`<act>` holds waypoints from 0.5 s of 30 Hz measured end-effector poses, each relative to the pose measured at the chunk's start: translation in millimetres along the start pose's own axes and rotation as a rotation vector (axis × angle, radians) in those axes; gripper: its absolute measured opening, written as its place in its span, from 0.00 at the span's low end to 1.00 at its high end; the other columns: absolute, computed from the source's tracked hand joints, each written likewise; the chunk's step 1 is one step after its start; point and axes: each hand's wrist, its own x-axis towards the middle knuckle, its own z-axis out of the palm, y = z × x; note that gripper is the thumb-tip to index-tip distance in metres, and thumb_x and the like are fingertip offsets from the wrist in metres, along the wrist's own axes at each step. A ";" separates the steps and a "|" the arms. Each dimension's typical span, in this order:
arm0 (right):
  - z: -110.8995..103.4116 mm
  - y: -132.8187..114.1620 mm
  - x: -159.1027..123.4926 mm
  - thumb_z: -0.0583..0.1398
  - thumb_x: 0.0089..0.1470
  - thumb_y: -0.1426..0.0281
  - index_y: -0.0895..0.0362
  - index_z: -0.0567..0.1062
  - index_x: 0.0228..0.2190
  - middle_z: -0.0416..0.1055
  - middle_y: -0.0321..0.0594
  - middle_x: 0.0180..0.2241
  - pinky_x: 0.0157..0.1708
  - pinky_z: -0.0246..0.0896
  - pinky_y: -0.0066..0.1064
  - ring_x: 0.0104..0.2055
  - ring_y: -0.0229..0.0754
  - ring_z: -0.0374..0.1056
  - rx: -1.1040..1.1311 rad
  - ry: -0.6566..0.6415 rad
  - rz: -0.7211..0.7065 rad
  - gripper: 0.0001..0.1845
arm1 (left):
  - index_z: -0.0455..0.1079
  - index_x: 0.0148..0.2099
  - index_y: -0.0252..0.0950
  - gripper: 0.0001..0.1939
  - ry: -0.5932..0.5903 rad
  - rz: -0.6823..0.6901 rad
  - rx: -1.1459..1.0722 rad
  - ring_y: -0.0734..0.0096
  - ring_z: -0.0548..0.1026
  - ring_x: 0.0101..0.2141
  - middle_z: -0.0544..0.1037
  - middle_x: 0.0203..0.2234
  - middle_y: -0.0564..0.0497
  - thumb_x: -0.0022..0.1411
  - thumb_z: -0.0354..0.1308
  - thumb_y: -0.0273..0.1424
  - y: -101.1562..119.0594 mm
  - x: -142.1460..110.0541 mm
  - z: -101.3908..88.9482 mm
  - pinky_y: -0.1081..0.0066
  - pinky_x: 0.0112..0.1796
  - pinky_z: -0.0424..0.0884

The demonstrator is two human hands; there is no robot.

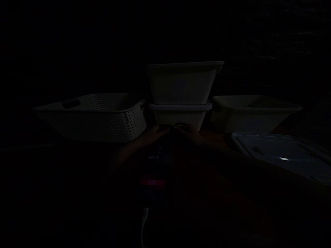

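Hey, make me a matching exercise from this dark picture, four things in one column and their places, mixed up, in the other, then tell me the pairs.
Things:
1. perforated basket
2. upper container
3. flat lid
4. left hand and right hand

Places:
A. lying in front of the right-hand container
B. close to the near side of the lower container
C. stacked above the lower container
D. standing to the left of the lower container

Right pairs: 1-D, 2-C, 3-A, 4-B
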 end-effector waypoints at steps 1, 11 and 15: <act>0.1 -0.1 -0.3 0.61 0.48 0.56 0.57 0.73 0.39 0.74 0.42 0.36 0.31 0.66 0.30 0.34 0.40 0.71 0.000 0.007 0.000 0.20 | 0.65 0.55 0.36 0.30 0.003 0.003 0.002 0.56 0.71 0.50 0.73 0.49 0.44 0.56 0.55 0.50 -0.5 0.2 -0.1 0.59 0.51 0.65; -2.8 6.3 3.4 0.61 0.47 0.54 0.56 0.74 0.39 0.75 0.43 0.37 0.34 0.67 0.33 0.36 0.42 0.71 -0.066 0.025 -0.026 0.22 | 0.65 0.55 0.35 0.31 0.027 -0.017 0.029 0.56 0.70 0.50 0.71 0.51 0.44 0.57 0.53 0.51 2.9 -2.5 0.6 0.62 0.50 0.65; -3.1 7.7 5.1 0.62 0.47 0.55 0.57 0.74 0.39 0.75 0.45 0.37 0.33 0.67 0.33 0.36 0.42 0.71 -0.090 0.032 -0.030 0.22 | 0.64 0.56 0.35 0.32 0.039 -0.047 0.020 0.56 0.70 0.51 0.71 0.52 0.43 0.59 0.48 0.52 1.9 -1.3 0.5 0.62 0.50 0.65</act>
